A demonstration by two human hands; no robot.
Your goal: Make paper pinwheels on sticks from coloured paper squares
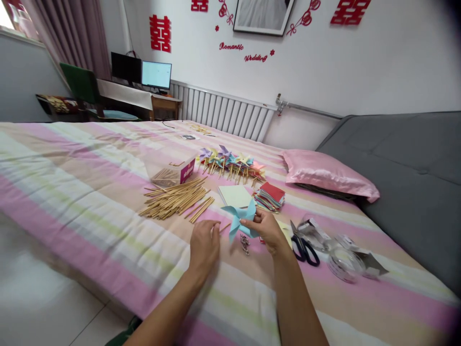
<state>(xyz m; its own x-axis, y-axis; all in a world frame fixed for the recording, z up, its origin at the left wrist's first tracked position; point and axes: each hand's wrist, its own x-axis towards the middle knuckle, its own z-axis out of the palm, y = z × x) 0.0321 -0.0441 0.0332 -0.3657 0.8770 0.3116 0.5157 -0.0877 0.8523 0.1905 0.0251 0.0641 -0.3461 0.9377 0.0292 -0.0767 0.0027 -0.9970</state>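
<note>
Head | RH (268,230) hldg blue pinwheel (237,222) | LH (204,241) hldg stick (225,227)

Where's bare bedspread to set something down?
Widest bare patch: pastel-striped bedspread left of the tan wooden stick pile. Another: nearer the camera than the clear round plastic container, right of the right forearm. Crowded: around the right hand, with its light-blue paper pinwheel, small silver pieces and black-handled scissors.
</note>
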